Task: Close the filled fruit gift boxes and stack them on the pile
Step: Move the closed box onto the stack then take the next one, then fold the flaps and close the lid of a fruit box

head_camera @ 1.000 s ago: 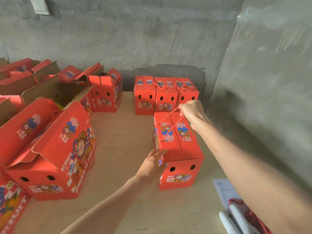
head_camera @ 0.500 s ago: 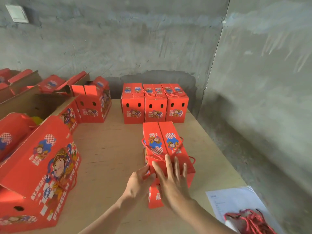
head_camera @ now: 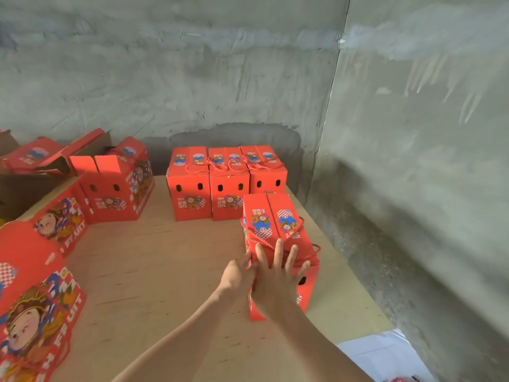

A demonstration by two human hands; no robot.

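The right hand [head_camera: 278,279] is lying flat with straight, spread fingers on the near end of the lid of the closed gift box [head_camera: 286,216], pressing it and grasping nothing. The left hand [head_camera: 238,271] is touching the upper left edge of the same end. Its fingertips are partly hidden behind the right hand, so I cannot tell if it is pinching the edge. The box is standing on the plywood table [head_camera: 165,257], directly in front of both hands. Its long axis is pointing away from the person, toward the row of three closed boxes [head_camera: 228,188] at the back wall. Whether its far end is touching the rightmost box of the row, I cannot tell. The rope handle [head_camera: 263,239] is lying loose across the lid. Both hands are sitting at the near end only, so for lifting the box forward onto the row they are probably needing a wider hold along its sides.
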